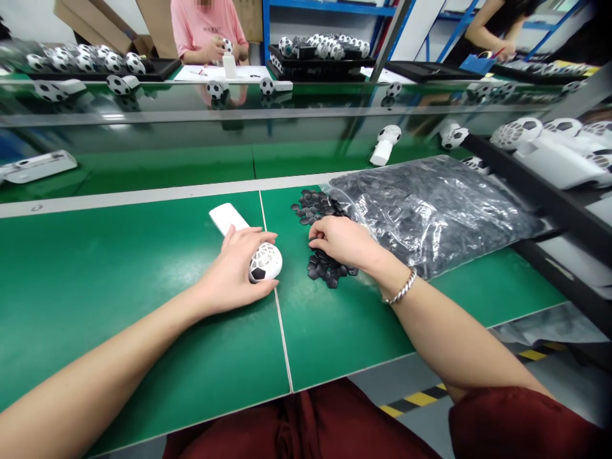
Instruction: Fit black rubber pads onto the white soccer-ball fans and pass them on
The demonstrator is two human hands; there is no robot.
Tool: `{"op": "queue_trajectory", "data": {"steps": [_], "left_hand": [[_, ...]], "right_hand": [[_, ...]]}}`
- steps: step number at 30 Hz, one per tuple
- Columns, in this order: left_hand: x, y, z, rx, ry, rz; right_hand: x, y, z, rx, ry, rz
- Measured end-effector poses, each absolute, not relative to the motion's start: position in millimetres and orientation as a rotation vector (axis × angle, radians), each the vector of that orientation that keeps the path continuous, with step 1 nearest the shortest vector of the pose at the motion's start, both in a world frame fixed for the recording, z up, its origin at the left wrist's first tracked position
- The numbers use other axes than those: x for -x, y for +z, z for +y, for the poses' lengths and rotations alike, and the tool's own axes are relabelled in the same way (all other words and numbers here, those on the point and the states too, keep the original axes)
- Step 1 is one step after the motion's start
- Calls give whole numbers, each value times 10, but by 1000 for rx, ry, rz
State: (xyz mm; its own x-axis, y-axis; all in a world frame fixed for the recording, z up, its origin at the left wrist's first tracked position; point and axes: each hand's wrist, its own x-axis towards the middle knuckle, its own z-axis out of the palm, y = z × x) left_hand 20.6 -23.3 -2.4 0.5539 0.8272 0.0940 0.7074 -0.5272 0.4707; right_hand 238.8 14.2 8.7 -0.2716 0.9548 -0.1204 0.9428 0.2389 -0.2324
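Note:
My left hand (234, 268) is wrapped round a white hand-held fan with a football-patterned head (266, 262); its white handle (228, 217) sticks out beyond my fingers, lying on the green table (119, 287). My right hand (342, 241) rests curled on a heap of small black pieces (319, 210), its fingertips pinched among them; what they hold is too small to make out. A silver bracelet (400, 290) circles my right wrist.
A clear plastic bag full of black pieces (430, 210) lies to the right of the heap. A green conveyor (191, 162) behind carries more fans (386, 144). Black trays of fans (549, 146) stand at right and back. Two other people work at the far bench.

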Motion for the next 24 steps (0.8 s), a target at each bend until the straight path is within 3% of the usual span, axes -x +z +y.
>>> {"op": "queue_trajectory", "data": {"steps": [10,14,24], "left_hand": [[-142,35,-231,-2352,344,1139],[-74,78,-183,-2311,285,1030],[-155,25,-181,-2273,394,1143]], "right_hand": [[-2298,142,13,1096,871,-2331],[-2269,129,-48,1023,1154,-2196],[-2235,146,-79,1028,933,-2217]]}}
